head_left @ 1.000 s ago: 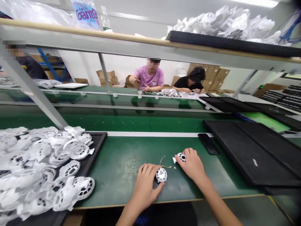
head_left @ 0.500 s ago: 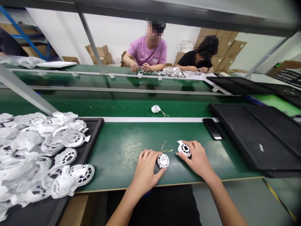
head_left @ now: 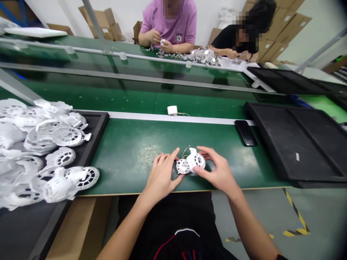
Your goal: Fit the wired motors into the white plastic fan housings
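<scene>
Disc [head_left: 183,166] is at the near side of the table [head_left: 127,135], gripped by the left hand [head_left: 162,174]; the right hand [head_left: 220,172] grips a shell [head_left: 192,159] right beside it. Rim holds are advisable, with wires [head_left: 185,156] kept unpinched.

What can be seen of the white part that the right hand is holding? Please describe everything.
The white part looks like moulded plastic: a rounded body with dark openings in its face and a tab sticking out on the far side. The right hand grips it between thumb and fingers, over the green table. It sits right beside the round piece at the left hand; whether the two pieces touch, I cannot tell.
</scene>
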Demonstrator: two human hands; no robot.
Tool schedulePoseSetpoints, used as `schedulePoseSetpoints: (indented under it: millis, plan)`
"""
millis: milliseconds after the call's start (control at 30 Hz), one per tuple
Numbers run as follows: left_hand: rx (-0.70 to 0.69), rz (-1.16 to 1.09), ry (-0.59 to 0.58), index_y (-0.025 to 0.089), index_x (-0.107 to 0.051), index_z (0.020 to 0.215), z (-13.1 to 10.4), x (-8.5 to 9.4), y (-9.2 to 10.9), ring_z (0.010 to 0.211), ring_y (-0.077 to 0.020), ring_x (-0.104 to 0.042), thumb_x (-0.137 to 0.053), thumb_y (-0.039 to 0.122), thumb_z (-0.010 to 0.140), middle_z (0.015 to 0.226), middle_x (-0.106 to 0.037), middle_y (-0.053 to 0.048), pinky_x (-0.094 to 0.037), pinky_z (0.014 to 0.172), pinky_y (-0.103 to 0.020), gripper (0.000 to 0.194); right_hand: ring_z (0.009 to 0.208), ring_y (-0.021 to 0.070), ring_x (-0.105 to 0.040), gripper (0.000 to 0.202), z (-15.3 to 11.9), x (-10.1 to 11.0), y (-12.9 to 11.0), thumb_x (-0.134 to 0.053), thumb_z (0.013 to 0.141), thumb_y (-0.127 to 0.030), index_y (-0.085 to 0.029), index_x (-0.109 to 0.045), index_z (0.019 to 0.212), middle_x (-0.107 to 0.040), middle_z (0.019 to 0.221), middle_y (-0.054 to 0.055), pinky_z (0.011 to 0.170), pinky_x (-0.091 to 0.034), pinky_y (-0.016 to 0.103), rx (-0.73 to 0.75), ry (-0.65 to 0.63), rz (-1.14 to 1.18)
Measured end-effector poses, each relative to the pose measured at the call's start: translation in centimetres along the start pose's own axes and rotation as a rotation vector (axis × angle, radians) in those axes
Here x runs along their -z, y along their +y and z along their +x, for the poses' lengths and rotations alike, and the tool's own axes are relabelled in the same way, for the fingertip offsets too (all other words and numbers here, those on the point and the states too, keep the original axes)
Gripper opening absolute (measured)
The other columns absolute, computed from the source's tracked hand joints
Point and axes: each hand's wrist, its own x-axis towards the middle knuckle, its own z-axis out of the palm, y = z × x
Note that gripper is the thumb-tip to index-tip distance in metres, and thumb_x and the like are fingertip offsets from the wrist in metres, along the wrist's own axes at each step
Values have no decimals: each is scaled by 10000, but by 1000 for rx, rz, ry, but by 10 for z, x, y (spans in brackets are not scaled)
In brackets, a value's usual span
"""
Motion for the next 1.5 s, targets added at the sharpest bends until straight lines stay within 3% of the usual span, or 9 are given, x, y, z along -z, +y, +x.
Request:
schedulePoseSetpoints:
  millis: [167,667,767,867,1000,1133,1267,1367,1500]
  plan:
    - [17,4,-4,212,-203,1650,-1,0,1,1254,-308,-531,-709,271,881,1318,-650,-94,-340,1174,-522,922,1102,272,-687,489,2,-27,-13,-809,871,-471,-304,-664,1307,-681,1205,77,974,-588,443,179,-86,-20]
    - [42,-118,-80,187,-258,1650,-2,7,0,1382,-344,-464,-706,213,803,1442,-577,-153,-412,1160,-544,959,1063,286,-671,476,5,-37,-8,-768,888,-580,-290,-659,1250,-731,1132,68,920,-572,464,161,-166,-194]
    - [59,-326,-119,230,-535,1482,0,21,1,1355,-307,-532,-663,272,904,1440,-604,-117,-428,1167,-505,594,1028,289,-687,448,8,-32,-11,-722,918,-595,-284,-661,1235,-747,1107,68,866,-580,455,183,-219,-282]
    - [230,-505,-39,215,-690,1240,10,31,5,1187,-272,-658,-599,353,1004,1268,-711,-97,-479,1104,-466,288,1048,272,-703,434,17,-27,-16,-720,937,-551,-286,-636,1272,-743,1159,65,891,-588,439,253,-241,-208]
    - [326,-1005,-83,162,-674,1301,42,37,9,1134,-268,-702,-701,433,963,1210,-751,-125,-525,1017,-386,434,1156,276,-675,502,46,-16,-21,-762,921,-492,-289,-601,1352,-706,1254,87,1001,-562,456,429,-124,-55]
    - [290,-1280,-3,111,-688,1315,84,35,8,1104,-264,-719,-791,430,900,1203,-756,-157,-534,976,-342,534,1137,268,-670,453,84,-1,-17,-731,938,-485,-299,-641,1340,-674,1276,89,931,-591,427,392,-94,101]
    - [252,-1175,70,97,-662,1352,123,20,6,1103,-274,-725,-773,489,906,1262,-731,-196,-552,991,-394,605,1316,273,-595,402,113,8,10,-583,1022,-489,-328,-631,1387,-603,1443,82,1013,-575,434,249,-171,331]
    - [205,-1038,69,91,-653,1352,153,2,7,1128,-291,-724,-766,463,911,1288,-723,-211,-565,991,-418,588,1376,272,-569,501,130,9,44,-592,1002,-526,-308,-558,1452,-575,1500,96,1150,-485,479,193,-107,439]
    - [138,-760,48,75,-621,1369,208,-22,10,1141,-284,-728,-739,320,924,1286,-730,-206,-572,989,-390,521,1384,273,-575,837,147,16,91,-625,953,-582,-317,-233,1642,-525,1556,130,1145,-484,506,148,28,468]
